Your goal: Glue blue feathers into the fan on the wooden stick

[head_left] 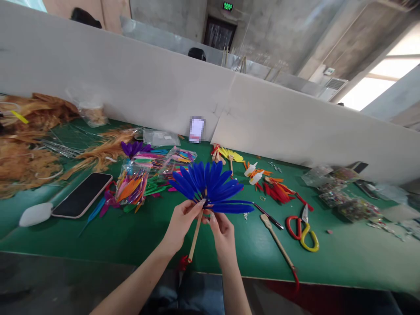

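A fan of blue feathers (210, 181) spreads from the top of a thin wooden handle (196, 236), with a red tassel (184, 262) at the handle's lower end. My left hand (185, 218) pinches the base of the feathers where they meet the handle. On the other side, my right hand (220, 225) is closed with thumb and fingers together at the root of the lowest blue feathers on the right. Exactly what lies between its fingertips is hard to see. Both hands are over the green table, close to its front edge.
Right of my hands lie a pen (268, 215), a bare wooden handle (278, 240) and red-and-yellow scissors (304, 229). Glue bottles (255, 174) and a yellow feather fan (232, 154) sit behind. Bagged feathers (131, 181) and a phone (82, 195) are left; a white partition (157, 87) borders the back.
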Motion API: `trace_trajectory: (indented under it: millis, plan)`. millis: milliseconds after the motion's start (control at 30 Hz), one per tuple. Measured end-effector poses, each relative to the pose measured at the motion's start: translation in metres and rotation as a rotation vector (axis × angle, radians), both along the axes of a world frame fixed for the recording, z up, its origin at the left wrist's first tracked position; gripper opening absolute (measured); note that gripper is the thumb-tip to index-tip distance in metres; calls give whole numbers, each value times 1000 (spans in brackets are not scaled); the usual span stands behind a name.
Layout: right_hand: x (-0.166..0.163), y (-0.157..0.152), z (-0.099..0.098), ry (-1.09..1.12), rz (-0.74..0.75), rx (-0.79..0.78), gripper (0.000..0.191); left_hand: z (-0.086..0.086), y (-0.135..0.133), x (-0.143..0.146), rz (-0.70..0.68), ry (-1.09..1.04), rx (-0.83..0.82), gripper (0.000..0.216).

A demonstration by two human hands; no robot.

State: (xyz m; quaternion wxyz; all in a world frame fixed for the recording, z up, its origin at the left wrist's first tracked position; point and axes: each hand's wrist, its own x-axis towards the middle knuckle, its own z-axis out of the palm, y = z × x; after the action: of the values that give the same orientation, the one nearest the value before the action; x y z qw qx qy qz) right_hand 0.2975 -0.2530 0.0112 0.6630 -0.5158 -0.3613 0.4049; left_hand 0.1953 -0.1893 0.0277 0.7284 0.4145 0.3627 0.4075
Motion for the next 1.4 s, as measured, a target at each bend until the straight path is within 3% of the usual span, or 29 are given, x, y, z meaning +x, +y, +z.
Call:
trace_trajectory:
  millis: [167, 533, 800, 967, 1167, 1400]
  plan:
    - [-3, -2, -4, 20, 83, -30, 29, -9, 1, 2, 56, 75, 8, 29]
    - [5, 2, -14, 91, -80, -120, 35, -8, -3, 4, 40, 99, -27, 35]
    - [8, 10, -18, 184, -291, -165, 43, -19, -3, 5, -2, 120, -52, 34]
    - [21, 11, -15, 93, -428, -136, 54, -20, -3, 3, 0, 119, -66, 36]
    - [38, 11, -6, -115, -501, -95, 38, -23, -1, 1, -9, 119, -78, 37]
    - [37, 10, 8, -367, -520, -115, 39, -25, -1, -1, 1, 123, -88, 40]
